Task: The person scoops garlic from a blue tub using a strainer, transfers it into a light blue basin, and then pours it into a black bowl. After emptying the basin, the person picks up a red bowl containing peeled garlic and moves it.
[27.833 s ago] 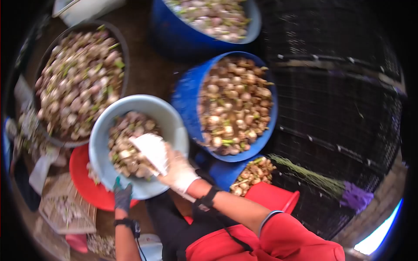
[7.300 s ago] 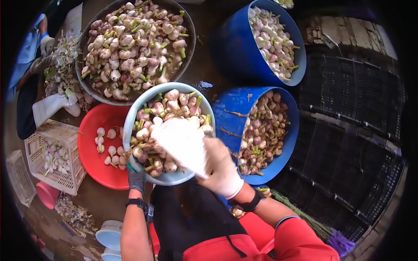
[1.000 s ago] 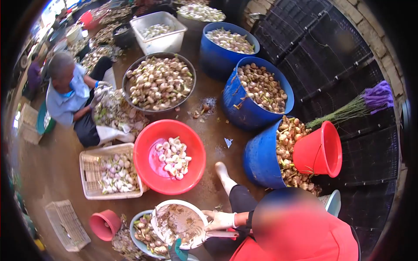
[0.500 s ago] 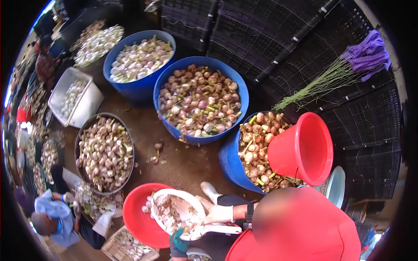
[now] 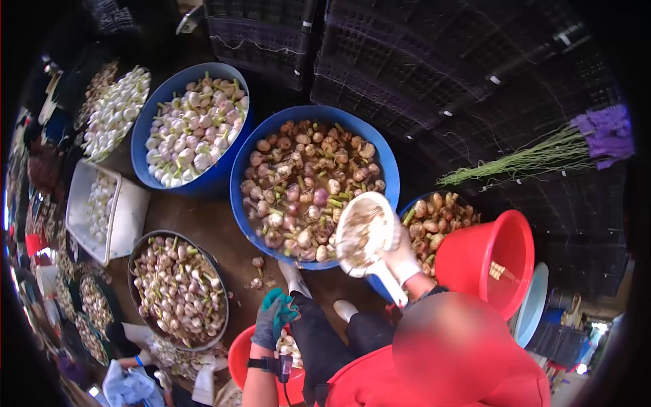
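My right hand [image 5: 401, 256], in a white glove, grips a white plastic strainer [image 5: 354, 234] near the bowl and its handle. The strainer is tilted over the near right rim of a blue tub [image 5: 239, 193] of garlic bulbs in murky water. Brownish bits show in its blurred bowl. My left hand [image 5: 274, 317], in a grey glove with teal fingers, is raised above a red basin [image 5: 243, 359], fingers bent and apart, nothing seen in them. White garlic [image 5: 288, 347] lies in that basin, partly hidden by my arm and leg.
To the right, a red bucket [image 5: 468, 261] leans on another tub of brownish garlic [image 5: 434, 220]. At left stand a dark round tub of garlic [image 5: 180, 288], a white crate [image 5: 125, 217] and a blue tub of paler garlic [image 5: 196, 129]. A co-worker's blue clothing [image 5: 132, 386] shows lower left.
The strainer has moved from over the red basin, up and right, to the blue tub. My left hand has come away from the strainer. The whole view has shifted.
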Demonstrator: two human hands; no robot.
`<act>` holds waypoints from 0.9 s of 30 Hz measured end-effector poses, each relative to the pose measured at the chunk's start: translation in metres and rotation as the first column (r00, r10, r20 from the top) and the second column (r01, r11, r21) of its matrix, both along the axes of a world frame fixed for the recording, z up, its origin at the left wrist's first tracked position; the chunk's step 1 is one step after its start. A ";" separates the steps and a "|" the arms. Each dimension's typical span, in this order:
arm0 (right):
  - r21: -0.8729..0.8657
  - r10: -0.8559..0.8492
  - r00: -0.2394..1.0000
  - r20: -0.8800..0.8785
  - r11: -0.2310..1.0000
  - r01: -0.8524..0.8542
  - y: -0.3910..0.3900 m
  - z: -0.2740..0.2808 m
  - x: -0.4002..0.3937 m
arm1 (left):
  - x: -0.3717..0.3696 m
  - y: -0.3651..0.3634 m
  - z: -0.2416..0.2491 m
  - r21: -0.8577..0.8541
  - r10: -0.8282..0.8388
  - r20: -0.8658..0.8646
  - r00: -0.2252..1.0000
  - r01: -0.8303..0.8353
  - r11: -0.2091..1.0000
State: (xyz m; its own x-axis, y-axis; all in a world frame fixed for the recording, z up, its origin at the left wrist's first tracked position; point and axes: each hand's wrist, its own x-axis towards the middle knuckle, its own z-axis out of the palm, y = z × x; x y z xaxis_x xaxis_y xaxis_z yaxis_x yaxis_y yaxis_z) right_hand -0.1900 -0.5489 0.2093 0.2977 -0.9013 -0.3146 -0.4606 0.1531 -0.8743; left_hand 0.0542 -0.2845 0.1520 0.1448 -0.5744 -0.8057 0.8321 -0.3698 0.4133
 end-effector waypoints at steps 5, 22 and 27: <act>-0.001 -0.221 0.839 -0.496 0.967 0.255 -0.071 -0.098 -0.004 | 0.104 -0.104 -0.022 -0.001 -0.195 0.085 0.977 0.196 0.981; 0.196 -0.064 0.658 -0.750 0.929 0.314 -0.107 -0.234 0.067 | 0.184 -0.396 -0.180 0.477 -0.652 0.758 0.011 0.674 0.565; 0.328 0.016 0.698 -0.716 0.890 0.317 -0.128 -0.242 0.083 | 0.178 -0.418 -0.194 0.416 -0.763 0.628 0.155 0.761 0.497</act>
State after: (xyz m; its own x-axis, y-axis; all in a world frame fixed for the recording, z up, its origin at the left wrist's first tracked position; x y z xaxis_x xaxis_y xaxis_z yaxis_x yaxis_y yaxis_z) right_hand -0.1069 -0.6774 -0.0328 -0.2800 -0.6538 -0.7029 -0.8346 0.5276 -0.1583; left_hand 0.2321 -0.7022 -0.0418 0.0925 -0.7295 -0.6777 -0.4131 -0.6474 0.6405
